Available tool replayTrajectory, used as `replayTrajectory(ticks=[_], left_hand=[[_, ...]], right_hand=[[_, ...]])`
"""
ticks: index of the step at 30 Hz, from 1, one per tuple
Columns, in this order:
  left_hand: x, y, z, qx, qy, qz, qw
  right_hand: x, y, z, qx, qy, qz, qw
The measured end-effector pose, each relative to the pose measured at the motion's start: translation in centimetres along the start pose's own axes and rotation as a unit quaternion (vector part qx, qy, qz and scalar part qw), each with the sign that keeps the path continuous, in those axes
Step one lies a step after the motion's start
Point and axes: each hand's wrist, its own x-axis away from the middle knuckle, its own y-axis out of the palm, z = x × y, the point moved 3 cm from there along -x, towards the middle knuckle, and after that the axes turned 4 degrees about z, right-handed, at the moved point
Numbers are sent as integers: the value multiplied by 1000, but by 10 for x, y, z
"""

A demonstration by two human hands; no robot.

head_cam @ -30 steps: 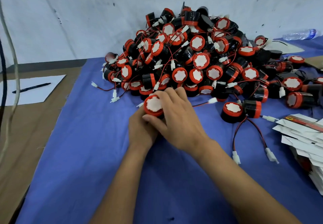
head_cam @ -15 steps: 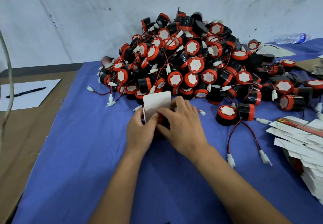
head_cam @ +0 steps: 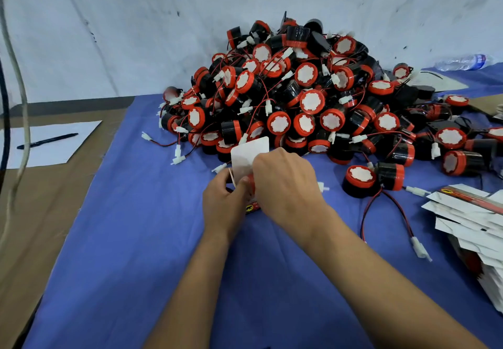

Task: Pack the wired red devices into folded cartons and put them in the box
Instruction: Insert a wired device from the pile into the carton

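Scuffed white wall behind, bench under a blue cloth [head_cam: 152, 240], bare brown surface off to the left. I worked at the near edge of the heap, both hands on one carton [head_cam: 249, 158].

My left hand [head_cam: 223, 201] gripped the carton from the left side, fingers curled round its body to keep it steady. My right hand [head_cam: 285, 185] came over the top, fingers bent down onto the device [head_cam: 251, 182], of which only a sliver of red showed at the carton mouth. I'd judge I was pushing it in; whether those fingers pinched it or only pressed, I couldn't tell. White top flap stood up and open toward the far side, left that way so the mouth stayed clear. Its white connector [head_cam: 322, 186] poked out to the right of my hand, so the wire probably wasn't tucked in yet.

Counts: one carton in hand, one device going in. Pile of red devices [head_cam: 304, 98] just beyond, far too many and tangled to count, dozens. Two loose devices sat near right of my hand with their leads trailing toward me. One fanned stack of flat cartons [head_cam: 468, 218] at the right edge, within reach for the next fold. One pen [head_cam: 47, 140] on one sheet of paper [head_cam: 54, 155], far left. One water bottle [head_cam: 462, 61], far right. The box wasn't visible.
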Motion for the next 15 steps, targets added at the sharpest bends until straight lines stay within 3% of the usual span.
replayTrajectory(ticks=[4, 8, 15], left_hand=[[1, 2, 1, 0, 33, -14, 999], [-3, 4, -3, -18, 12, -44, 999], [-4, 5, -5, -9, -31, -15, 999]], right_hand=[[-18, 3, -2, -15, 18, -23, 999], [-33, 4, 1, -50, 37, -84, 994], [-40, 17, 12, -160, 76, -90, 980]])
